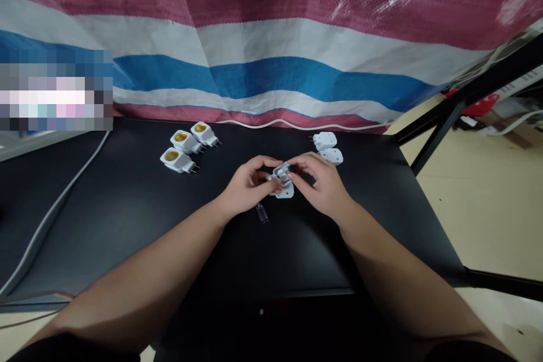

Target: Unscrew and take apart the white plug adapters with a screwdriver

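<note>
My left hand (250, 184) and my right hand (318, 182) meet over the middle of a black table (127, 226). Their fingertips pinch a small white plug part with metal contacts (280, 172), partly hidden by my fingers. Just below it, touching my fingers, lies a white plastic housing (284, 191). A small clear glass tube (262, 212) lies near my left wrist. Three white plug-in lamp sockets with yellow centres (185, 142) stand in a group further left. Two white plug housings (328, 147) lie beyond my right hand.
A grey cable (51, 209) runs along the table's left side. A pink, white and blue striped woven tarp (271, 62) hangs behind the far edge. Black metal table legs (436, 136) and a pale floor show at the right.
</note>
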`<state>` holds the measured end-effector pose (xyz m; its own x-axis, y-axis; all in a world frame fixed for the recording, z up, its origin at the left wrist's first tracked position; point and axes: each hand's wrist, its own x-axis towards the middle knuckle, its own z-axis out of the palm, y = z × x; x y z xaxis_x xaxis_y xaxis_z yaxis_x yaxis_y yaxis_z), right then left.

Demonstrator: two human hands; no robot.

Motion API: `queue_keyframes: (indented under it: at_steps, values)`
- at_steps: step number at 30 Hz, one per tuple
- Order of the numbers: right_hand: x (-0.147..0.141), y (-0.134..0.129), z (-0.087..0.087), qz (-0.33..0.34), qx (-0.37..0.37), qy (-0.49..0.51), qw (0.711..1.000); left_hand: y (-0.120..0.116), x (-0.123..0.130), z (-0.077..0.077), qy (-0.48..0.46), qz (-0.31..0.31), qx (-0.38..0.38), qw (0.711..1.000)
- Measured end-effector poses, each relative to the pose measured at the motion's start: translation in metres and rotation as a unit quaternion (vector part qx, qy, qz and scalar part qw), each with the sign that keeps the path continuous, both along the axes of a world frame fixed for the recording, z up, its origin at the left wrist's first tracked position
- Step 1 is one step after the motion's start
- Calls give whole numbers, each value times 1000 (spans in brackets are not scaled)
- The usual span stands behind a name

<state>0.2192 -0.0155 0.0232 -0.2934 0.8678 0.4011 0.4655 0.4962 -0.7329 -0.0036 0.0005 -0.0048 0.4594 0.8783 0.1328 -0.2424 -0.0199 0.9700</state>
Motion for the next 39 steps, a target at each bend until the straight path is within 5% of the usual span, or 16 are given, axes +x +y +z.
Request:
queue_keyframes:
  at_steps: [5,16,39]
  values:
    - [1,1,0,-15,19,0,1000,2,0,-3,-28,-26,-61,997]
    - [-1,-3,3,9,62,-35,997,4,-2,-5,-53,-76,-74,993]
    - [-7,-11,7,-6,106,-28,994,3,-1,1,-51,-52,-143,987]
